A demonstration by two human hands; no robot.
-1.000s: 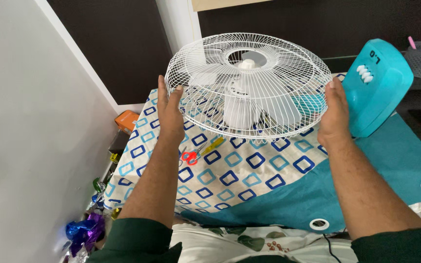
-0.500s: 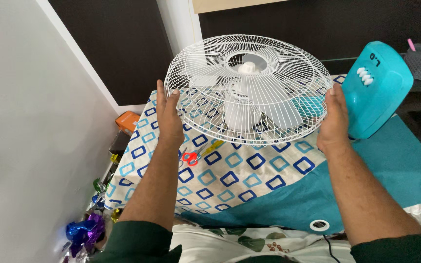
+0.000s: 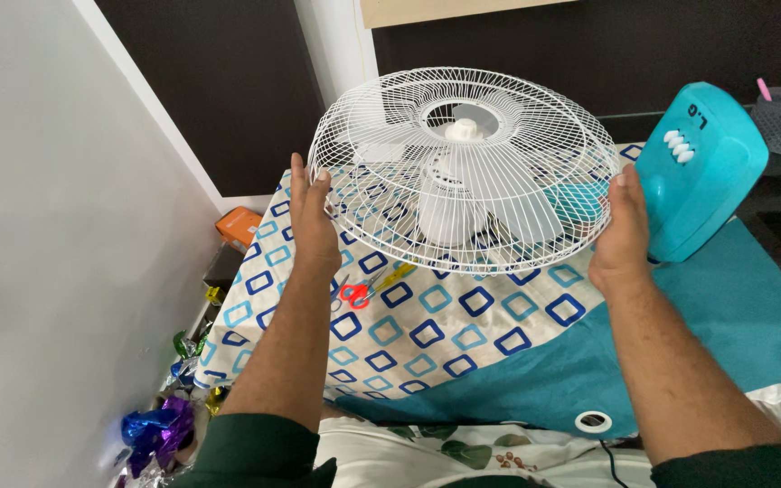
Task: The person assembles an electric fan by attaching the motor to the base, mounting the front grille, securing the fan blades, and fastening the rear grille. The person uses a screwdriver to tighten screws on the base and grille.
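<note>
White wire fan guard (image 3: 463, 167) held level above patterned cloth (image 3: 427, 325), over blades and motor. Left hand (image 3: 312, 221) and right hand (image 3: 624, 230) clamped on opposite rims. Not yet seated. Teal fan base (image 3: 702, 167) just beside; red scissors (image 3: 354, 291) below.

White-coated wire cage (image 3: 463, 167) between the hands, thin and smooth. Right of it a glossy turquoise plastic base (image 3: 702, 172). Underneath, matt printed cloth (image 3: 427, 316); scissors (image 3: 363, 289) with shiny red plastic handles.
</note>
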